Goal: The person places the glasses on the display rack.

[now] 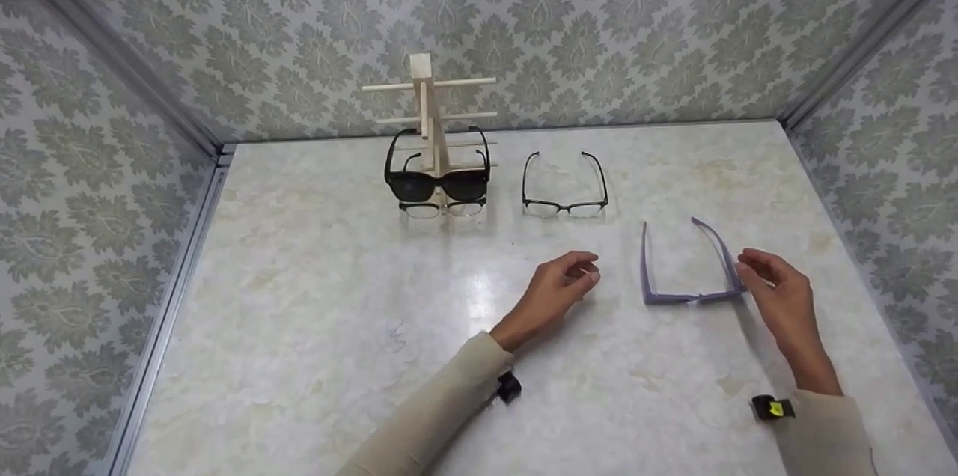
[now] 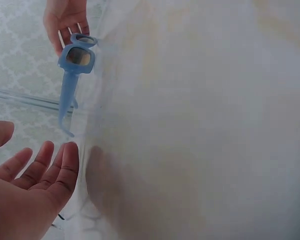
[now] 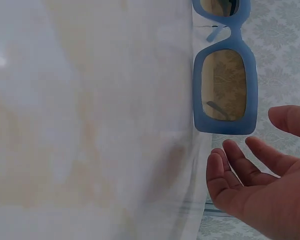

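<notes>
A pair of blue-purple sunglasses (image 1: 677, 299) with brownish lenses (image 3: 230, 85) stands on the table at the right, temples unfolded toward the back. Beside its right hinge is my right hand (image 1: 786, 304), fingers loosely bent. In the right wrist view, thumb and fingers of that hand (image 3: 260, 190) are spread apart just off the frame, with nothing pinched. Left of the sunglasses my left hand (image 1: 552, 289) hovers low over the table, holding nothing. Its relaxed fingers (image 2: 65, 175) show a gap to the nearest temple (image 2: 67, 95) in the left wrist view.
At the back stands a wooden peg rack (image 1: 421, 72), carrying black sunglasses (image 1: 413, 186) above a pair of clear glasses (image 1: 421, 211). Thin black-framed glasses (image 1: 565, 208) rest on the table right of it. Patterned panels (image 1: 494, 19) wall in the marbled table (image 1: 314, 311).
</notes>
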